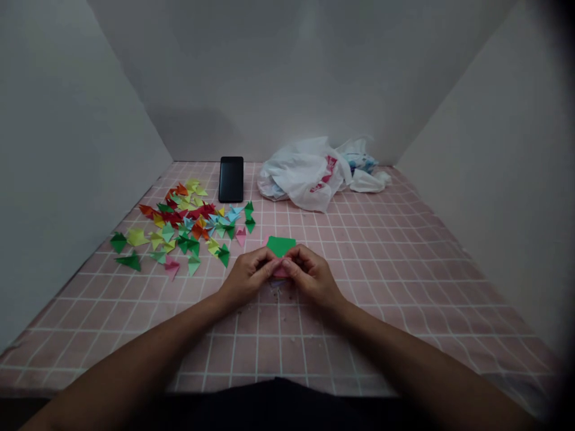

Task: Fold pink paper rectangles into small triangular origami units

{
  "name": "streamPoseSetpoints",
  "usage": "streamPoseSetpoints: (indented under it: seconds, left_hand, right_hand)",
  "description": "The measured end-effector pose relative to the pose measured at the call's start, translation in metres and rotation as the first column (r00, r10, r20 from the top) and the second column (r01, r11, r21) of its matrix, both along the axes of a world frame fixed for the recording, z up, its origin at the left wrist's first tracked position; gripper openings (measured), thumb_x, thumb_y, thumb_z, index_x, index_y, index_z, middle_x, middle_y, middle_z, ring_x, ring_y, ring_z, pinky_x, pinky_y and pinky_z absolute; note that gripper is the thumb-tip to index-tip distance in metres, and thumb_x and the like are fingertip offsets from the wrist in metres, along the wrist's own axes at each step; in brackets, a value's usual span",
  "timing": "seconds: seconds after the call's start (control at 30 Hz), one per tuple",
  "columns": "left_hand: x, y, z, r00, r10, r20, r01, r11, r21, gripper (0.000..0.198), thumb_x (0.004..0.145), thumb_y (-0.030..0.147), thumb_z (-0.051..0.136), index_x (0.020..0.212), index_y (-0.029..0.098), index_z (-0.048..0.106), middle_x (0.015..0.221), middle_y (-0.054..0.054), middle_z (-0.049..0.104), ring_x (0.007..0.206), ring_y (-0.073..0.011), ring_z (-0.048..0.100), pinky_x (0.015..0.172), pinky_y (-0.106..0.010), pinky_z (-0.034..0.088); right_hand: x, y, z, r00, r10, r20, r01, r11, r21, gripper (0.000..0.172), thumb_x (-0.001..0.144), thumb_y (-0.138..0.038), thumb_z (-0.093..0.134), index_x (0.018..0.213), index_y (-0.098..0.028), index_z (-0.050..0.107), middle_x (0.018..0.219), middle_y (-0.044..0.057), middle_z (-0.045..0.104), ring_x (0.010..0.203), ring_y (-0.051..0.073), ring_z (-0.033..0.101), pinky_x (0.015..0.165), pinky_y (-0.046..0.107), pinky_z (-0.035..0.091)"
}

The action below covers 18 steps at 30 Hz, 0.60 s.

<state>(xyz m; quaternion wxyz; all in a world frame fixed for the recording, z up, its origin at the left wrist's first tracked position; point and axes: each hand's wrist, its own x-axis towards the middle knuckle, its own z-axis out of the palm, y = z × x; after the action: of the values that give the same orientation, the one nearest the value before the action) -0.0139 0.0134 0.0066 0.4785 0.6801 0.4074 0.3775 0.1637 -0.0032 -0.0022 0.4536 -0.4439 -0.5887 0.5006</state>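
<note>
left hand (249,276), right hand (309,275): fingers pinching pink paper (281,273) | green sheet (281,245) lying unfolded at 12 o'clock | folded triangles (188,227) finished, 10 o'clock

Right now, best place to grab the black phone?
Pinch the black phone across its two long edges, coming straight down from above. It lies flat on the pink grid tablecloth, long axis pointing away, with bare gaps between it and the folded paper triangles and the plastic bag.

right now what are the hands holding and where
A pink paper, pinched at its two ends, one by the left hand and one by the right hand.
</note>
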Motion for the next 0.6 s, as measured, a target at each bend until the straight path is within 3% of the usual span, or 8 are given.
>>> streamPoseSetpoints:
  seconds: [0.1, 0.2, 0.43, 0.6]
  left_hand:
    - [0.0003, -0.0034, 0.0027, 0.997, -0.030, -0.075, 0.036, 0.996, 0.078, 0.028, 0.093, 0.034, 0.054, 0.070, 0.018, 0.056, 0.063, 0.002, 0.052, 0.061, -0.0125, 0.047, 0.061, -0.025, 0.037]
    - [0.0019, -0.0063, 0.0017, 0.997, 0.023, -0.072, -0.016, 0.995, 0.098, 0.031, 0.095, 0.036, 0.051, 0.069, 0.019, 0.055, 0.063, 0.002, 0.051, 0.061, -0.0127, 0.048, 0.061, -0.025, 0.038]
    - [0.0056, -0.0083, -0.0050, 0.994, -0.032, 0.104, 0.053, 0.977, -0.204, 0.031, 0.087, 0.046, 0.065, 0.077, 0.018, 0.058, 0.063, 0.001, 0.059, 0.053, -0.0116, 0.056, 0.053, -0.023, 0.043]
    - [0.0056, -0.0080, -0.0048, 0.994, 0.041, 0.103, -0.019, 0.978, -0.207, 0.029, 0.088, 0.043, 0.065, 0.076, 0.018, 0.057, 0.057, 0.004, 0.055, 0.048, -0.0092, 0.050, 0.048, -0.021, 0.039]
  right_hand:
    - [0.0009, -0.0012, 0.0018, 0.997, -0.002, 0.075, 0.001, 1.000, 0.018, 0.022, 0.090, -0.036, 0.061, 0.075, -0.021, 0.054, 0.063, -0.003, 0.054, 0.055, 0.012, 0.050, 0.051, 0.025, 0.039]
    - [0.0008, -0.0040, 0.0037, 0.997, 0.000, 0.079, 0.001, 1.000, -0.016, 0.023, 0.091, -0.038, 0.058, 0.075, -0.022, 0.054, 0.059, -0.003, 0.054, 0.051, 0.013, 0.050, 0.050, 0.026, 0.039]
    - [-0.0009, -0.0074, 0.0008, 0.993, -0.095, 0.075, 0.093, 0.995, 0.029, 0.024, 0.092, -0.040, 0.058, 0.075, -0.023, 0.054, 0.063, -0.001, 0.057, 0.055, 0.014, 0.051, 0.052, 0.027, 0.040]
    - [-0.0007, -0.0049, -0.0006, 0.994, -0.067, 0.086, 0.067, 0.998, 0.012, 0.030, 0.094, -0.042, 0.056, 0.072, -0.023, 0.050, 0.058, -0.002, 0.052, 0.053, 0.014, 0.047, 0.050, 0.027, 0.037]
